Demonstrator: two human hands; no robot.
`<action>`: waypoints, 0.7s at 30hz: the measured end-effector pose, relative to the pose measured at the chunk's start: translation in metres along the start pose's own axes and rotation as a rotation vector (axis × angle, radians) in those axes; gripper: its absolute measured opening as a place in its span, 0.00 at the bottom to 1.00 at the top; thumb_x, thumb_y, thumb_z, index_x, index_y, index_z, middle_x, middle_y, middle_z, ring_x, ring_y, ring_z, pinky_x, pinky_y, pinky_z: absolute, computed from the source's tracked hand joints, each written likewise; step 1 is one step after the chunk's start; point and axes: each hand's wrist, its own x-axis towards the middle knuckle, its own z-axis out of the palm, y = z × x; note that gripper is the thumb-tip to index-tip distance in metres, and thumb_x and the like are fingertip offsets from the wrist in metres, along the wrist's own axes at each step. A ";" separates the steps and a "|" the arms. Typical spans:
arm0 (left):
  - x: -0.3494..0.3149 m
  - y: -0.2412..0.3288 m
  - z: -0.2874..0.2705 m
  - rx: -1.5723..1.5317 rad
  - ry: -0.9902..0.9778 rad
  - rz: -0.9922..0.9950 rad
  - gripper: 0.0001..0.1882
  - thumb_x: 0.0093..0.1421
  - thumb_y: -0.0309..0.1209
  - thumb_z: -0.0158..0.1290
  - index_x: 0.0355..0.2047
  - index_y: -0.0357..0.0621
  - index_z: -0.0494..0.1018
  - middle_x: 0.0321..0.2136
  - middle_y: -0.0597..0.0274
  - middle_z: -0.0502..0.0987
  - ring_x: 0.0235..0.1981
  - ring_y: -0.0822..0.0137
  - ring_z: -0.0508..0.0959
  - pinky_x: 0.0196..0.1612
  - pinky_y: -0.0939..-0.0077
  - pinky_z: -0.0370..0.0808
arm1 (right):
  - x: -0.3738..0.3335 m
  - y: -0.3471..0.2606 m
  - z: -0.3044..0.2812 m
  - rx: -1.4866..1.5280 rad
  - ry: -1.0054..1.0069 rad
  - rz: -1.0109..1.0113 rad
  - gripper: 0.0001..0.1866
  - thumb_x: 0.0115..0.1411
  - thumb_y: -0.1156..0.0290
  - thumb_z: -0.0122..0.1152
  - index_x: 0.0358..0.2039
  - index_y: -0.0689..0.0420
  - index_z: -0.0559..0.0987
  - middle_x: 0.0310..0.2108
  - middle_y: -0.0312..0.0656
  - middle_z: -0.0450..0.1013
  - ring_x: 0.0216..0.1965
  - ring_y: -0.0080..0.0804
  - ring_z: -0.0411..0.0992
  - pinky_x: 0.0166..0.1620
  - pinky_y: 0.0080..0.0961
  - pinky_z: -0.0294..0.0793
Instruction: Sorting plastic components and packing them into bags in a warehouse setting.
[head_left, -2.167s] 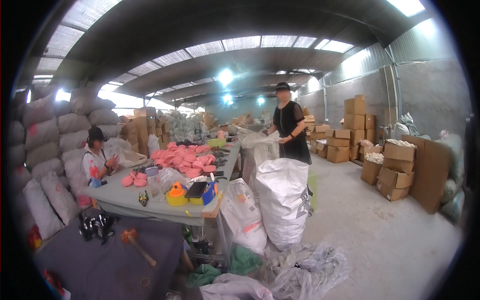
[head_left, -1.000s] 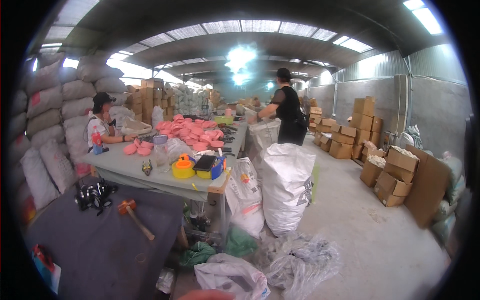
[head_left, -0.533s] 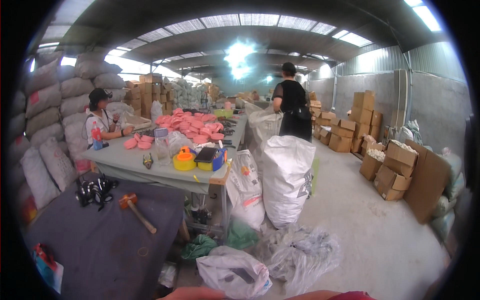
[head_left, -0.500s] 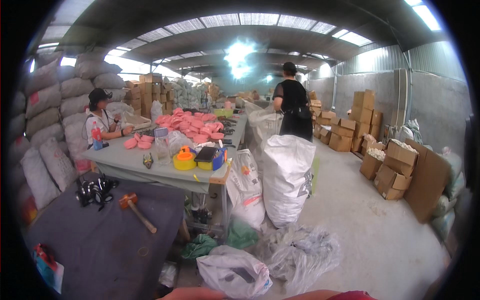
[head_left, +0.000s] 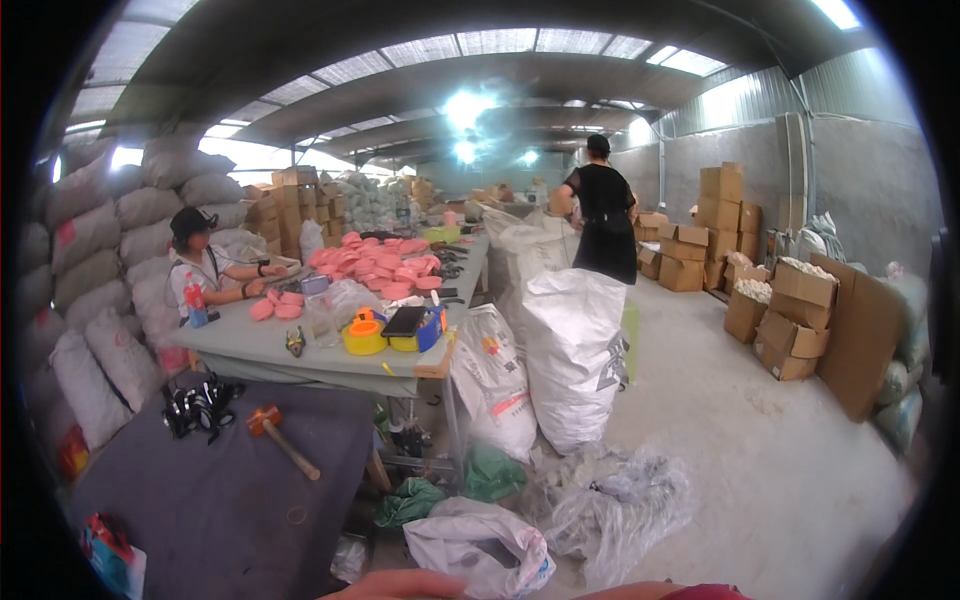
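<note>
Lower edge of frame: bare strip of wearer's arm or hand, red sleeve farther right; both cut off, so cannot tell whether fingers are clenched or released. Just above, bottom centre: open white sack on floor, clear plastic beside it. Lower left: mallet on dark cloth. Centre: tall white sack. Centre left: pink pieces heaped on tabletop.

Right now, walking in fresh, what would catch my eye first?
Probably the heap of bright pink pieces on the gray-green table, left of centre. Next, the tall white sack standing on the floor to the right of that table, then the orange-headed mallet lying on the dark cloth in the lower left.
</note>
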 end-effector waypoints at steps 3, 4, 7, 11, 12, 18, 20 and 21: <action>0.001 -0.003 0.002 0.074 -0.033 0.062 0.22 0.59 0.49 0.47 0.34 0.40 0.75 0.39 0.43 0.74 0.41 0.40 0.75 0.47 0.45 0.66 | -0.004 -0.002 -0.003 -0.048 0.043 -0.053 0.44 0.28 0.47 0.72 0.48 0.53 0.71 0.49 0.51 0.64 0.47 0.53 0.64 0.49 0.43 0.66; 0.002 -0.010 -0.001 0.048 -0.075 0.133 0.21 0.59 0.48 0.47 0.34 0.41 0.75 0.39 0.44 0.74 0.41 0.40 0.75 0.48 0.45 0.66 | -0.006 -0.004 -0.007 -0.114 0.063 -0.091 0.40 0.34 0.47 0.69 0.48 0.54 0.72 0.48 0.50 0.66 0.47 0.52 0.65 0.49 0.42 0.66; 0.005 -0.002 0.009 0.010 -0.053 0.092 0.20 0.59 0.47 0.48 0.35 0.41 0.75 0.39 0.46 0.75 0.42 0.42 0.75 0.49 0.46 0.65 | -0.002 0.003 -0.003 -0.070 -0.048 -0.014 0.51 0.28 0.49 0.74 0.56 0.48 0.63 0.56 0.52 0.57 0.53 0.57 0.60 0.53 0.44 0.64; 0.019 -0.019 0.020 0.308 0.069 -0.406 0.22 0.57 0.47 0.49 0.41 0.41 0.73 0.43 0.47 0.73 0.44 0.44 0.74 0.50 0.52 0.67 | -0.003 0.004 0.003 -0.082 -0.084 0.041 0.50 0.27 0.49 0.74 0.54 0.48 0.65 0.55 0.51 0.58 0.51 0.58 0.61 0.52 0.44 0.64; 0.015 -0.042 0.010 0.286 0.014 -0.479 0.29 0.52 0.42 0.55 0.51 0.44 0.63 0.45 0.50 0.73 0.45 0.50 0.74 0.51 0.60 0.66 | 0.001 0.012 0.009 -0.083 -0.059 -0.005 0.50 0.26 0.49 0.74 0.53 0.48 0.66 0.55 0.52 0.59 0.50 0.58 0.62 0.52 0.44 0.65; 0.036 -0.104 0.023 0.419 -0.108 -0.580 0.46 0.45 0.40 0.63 0.61 0.43 0.52 0.46 0.48 0.72 0.46 0.55 0.74 0.52 0.68 0.66 | 0.000 0.014 0.005 -0.059 -0.041 0.059 0.48 0.27 0.49 0.74 0.51 0.53 0.68 0.49 0.53 0.64 0.49 0.52 0.65 0.52 0.42 0.64; 0.043 -0.100 0.022 0.673 -0.170 -0.528 0.50 0.41 0.43 0.65 0.61 0.42 0.52 0.48 0.45 0.70 0.49 0.50 0.71 0.52 0.66 0.65 | -0.007 0.022 -0.004 0.120 -0.001 0.006 0.48 0.27 0.49 0.74 0.51 0.56 0.68 0.48 0.53 0.66 0.49 0.49 0.66 0.52 0.41 0.64; 0.045 -0.097 0.015 0.684 -0.170 -0.517 0.50 0.41 0.43 0.65 0.61 0.42 0.52 0.48 0.45 0.70 0.49 0.50 0.71 0.52 0.66 0.65 | -0.006 0.028 -0.020 0.280 0.040 -0.054 0.49 0.28 0.48 0.74 0.51 0.59 0.67 0.46 0.53 0.67 0.49 0.47 0.66 0.52 0.41 0.64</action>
